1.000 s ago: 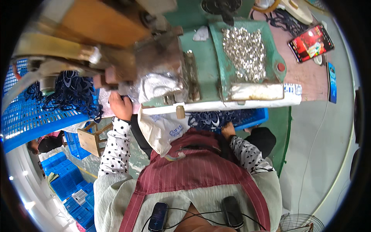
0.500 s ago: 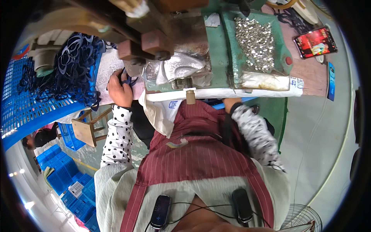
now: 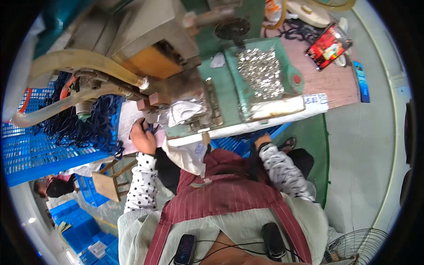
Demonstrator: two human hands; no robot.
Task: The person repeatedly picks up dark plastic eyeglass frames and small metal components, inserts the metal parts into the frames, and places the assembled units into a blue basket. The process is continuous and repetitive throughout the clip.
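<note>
My left hand (image 3: 143, 139) rests on the left part of the worktop, fingers curled around a dark blue strap (image 3: 152, 128) beside the machine's metal block. Below the front edge of the table, my right hand (image 3: 263, 140) is at a blue crate (image 3: 227, 145) that has dark straps (image 3: 248, 135) in it. The table edge and the angle partly hide its fingers, so I cannot see whether they grip anything. To the left, a large blue basket (image 3: 26, 163) is heaped with tangled dark blue straps (image 3: 84, 128).
A bench machine (image 3: 154, 35) with thick hoses (image 3: 75, 57) stands over the table. A green tray (image 3: 289, 66) holds many small shiny metal pieces (image 3: 260, 73). A phone (image 3: 329, 46) and a blue narrow object (image 3: 361, 81) lie at the right. A wooden stool (image 3: 106, 185) stands lower left.
The view has swung, so the machine and hoses show more fully and the crate by my right hand shows. My left hand stays beside the metal block with the strap.
</note>
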